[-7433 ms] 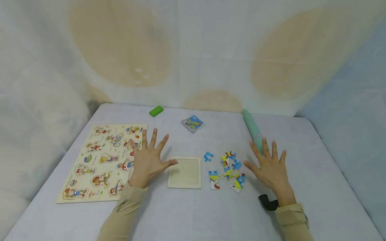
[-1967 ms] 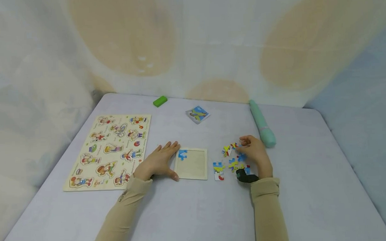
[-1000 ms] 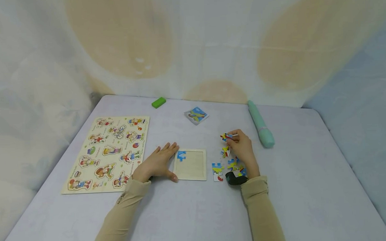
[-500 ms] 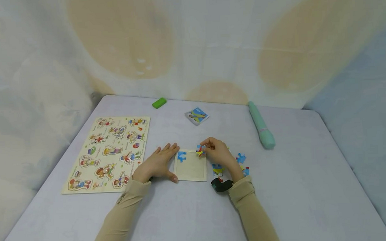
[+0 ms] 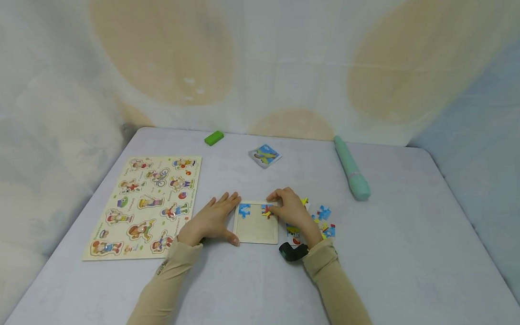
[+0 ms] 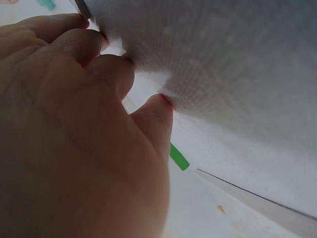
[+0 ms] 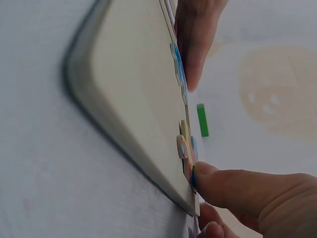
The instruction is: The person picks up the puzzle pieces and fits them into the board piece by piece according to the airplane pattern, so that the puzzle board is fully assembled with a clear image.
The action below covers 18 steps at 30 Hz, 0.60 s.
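A small square wooden puzzle tray (image 5: pixel 257 233) lies flat in the middle of the table. One blue jigsaw piece (image 5: pixel 244 210) sits in its far left corner. At the far right corner my right hand (image 5: pixel 292 210) holds a red, yellow and blue jigsaw piece (image 5: pixel 266 211). In the right wrist view the thumb is against this piece (image 7: pixel 184 148); the fingertips behind are partly hidden. My left hand (image 5: pixel 210 223) rests spread, fingertips and thumb along the tray's left edge. Several loose jigsaw pieces (image 5: pixel 324 213) lie right of the tray, partly behind my right wrist.
A large wooden picture board (image 5: pixel 145 209) with cartoon figures lies at the left. Toward the back are a green block (image 5: pixel 214 138) and a small picture packet (image 5: pixel 265 155). A mint-green tapered thing (image 5: pixel 352 173), perhaps a folded umbrella, lies at the right.
My right hand has picked a jigsaw piece from the loose ones and carried it left to the tray's far right corner. The left hand has stayed at the tray's left edge since 2 seconds ago.
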Each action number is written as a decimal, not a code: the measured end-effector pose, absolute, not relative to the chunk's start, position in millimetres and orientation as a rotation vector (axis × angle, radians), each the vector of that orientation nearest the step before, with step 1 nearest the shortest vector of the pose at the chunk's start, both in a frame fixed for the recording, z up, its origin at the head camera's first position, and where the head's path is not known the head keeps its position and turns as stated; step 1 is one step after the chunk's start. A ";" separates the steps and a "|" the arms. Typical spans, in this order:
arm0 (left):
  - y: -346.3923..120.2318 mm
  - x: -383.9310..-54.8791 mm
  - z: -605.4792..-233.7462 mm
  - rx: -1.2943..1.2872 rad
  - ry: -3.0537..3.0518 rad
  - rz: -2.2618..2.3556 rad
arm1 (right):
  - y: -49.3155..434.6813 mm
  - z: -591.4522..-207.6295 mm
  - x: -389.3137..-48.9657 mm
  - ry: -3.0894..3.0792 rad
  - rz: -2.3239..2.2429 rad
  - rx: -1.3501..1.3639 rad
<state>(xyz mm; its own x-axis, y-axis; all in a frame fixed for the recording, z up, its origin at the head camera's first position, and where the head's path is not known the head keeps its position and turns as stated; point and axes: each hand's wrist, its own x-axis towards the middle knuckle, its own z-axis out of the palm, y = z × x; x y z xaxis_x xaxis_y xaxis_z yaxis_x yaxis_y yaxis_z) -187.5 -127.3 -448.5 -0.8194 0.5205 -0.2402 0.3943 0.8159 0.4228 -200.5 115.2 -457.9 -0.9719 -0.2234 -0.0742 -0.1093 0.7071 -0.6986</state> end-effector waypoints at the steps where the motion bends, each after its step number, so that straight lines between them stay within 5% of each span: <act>1: -127.3 -187.5 -448.6 0.690 2.653 0.509 | 115.0 -457.5 -200.4 2.755 -1.124 -0.269; 18: -127.4 -187.6 -447.4 0.688 2.653 0.515 | 112.4 -454.2 -199.9 2.687 -1.160 -0.226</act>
